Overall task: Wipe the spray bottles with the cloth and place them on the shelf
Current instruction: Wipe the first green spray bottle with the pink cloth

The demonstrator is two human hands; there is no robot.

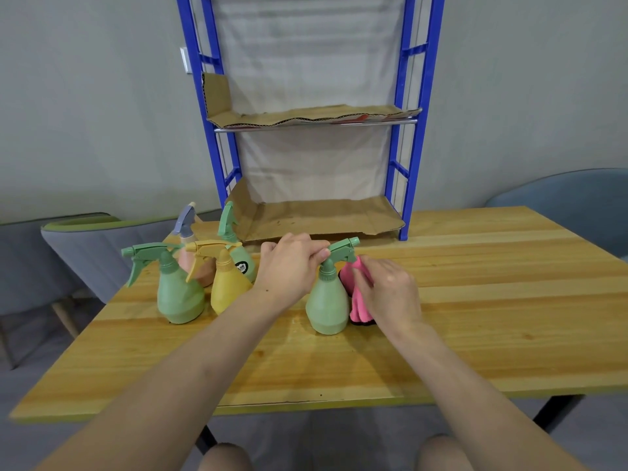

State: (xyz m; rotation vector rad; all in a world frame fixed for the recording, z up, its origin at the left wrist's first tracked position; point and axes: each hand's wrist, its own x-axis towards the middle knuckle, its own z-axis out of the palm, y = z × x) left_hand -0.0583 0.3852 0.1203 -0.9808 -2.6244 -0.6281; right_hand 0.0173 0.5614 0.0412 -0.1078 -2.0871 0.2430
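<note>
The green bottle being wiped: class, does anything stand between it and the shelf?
Nothing visible does. The green bottle, held by the left hand, has bare table behind it up to the lower shelf; the other bottles stand off to the left.

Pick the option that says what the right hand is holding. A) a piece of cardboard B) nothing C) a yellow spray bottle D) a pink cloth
D: the right hand grips the pink cloth against the side of the green spray bottle, whose trigger head the left hand holds.
</note>
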